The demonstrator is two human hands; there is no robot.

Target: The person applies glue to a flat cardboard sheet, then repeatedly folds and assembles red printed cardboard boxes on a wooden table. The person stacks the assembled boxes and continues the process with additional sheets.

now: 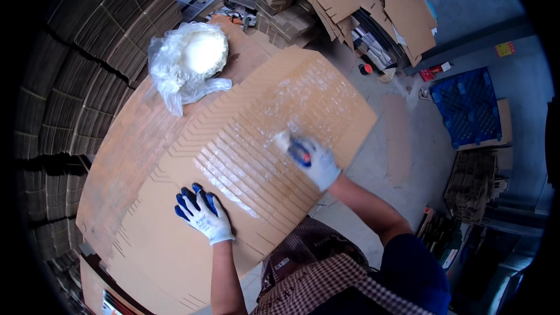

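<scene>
The cardboard sheets [256, 166] lie fanned out on the wooden table [131, 140], along its near edge, and they hide most of that edge. To coat them well, your best bet is long, light strokes that run along the little steps. Push too hard and a thin edge could bend up or slide. Try to leave a thin, even coat, since thick blobs would likely squeeze out. Going over the thin spots may help too.

Your right hand [318, 163] is closed around the brush [283, 140]. It is blurry, so I cannot tell just how each finger sits. The pale brush end is over the middle of the fan; I cannot tell how hard it presses. Your left hand [205, 216] rests on the clean brown part with its fingers spread wide, pinching nothing. That is a good spot to hold the sheets steady and stay out of the wet.

The sheets are plain brown, stacked like stairs. White smears [230, 194] shine on the middle steps, and thinner, patchy ones sit on the wide right end. The left end looks dry.

Farther out, near the table's far edge, a round lump of white paste [203, 52] sits in a clear plastic bag [166, 73].
</scene>
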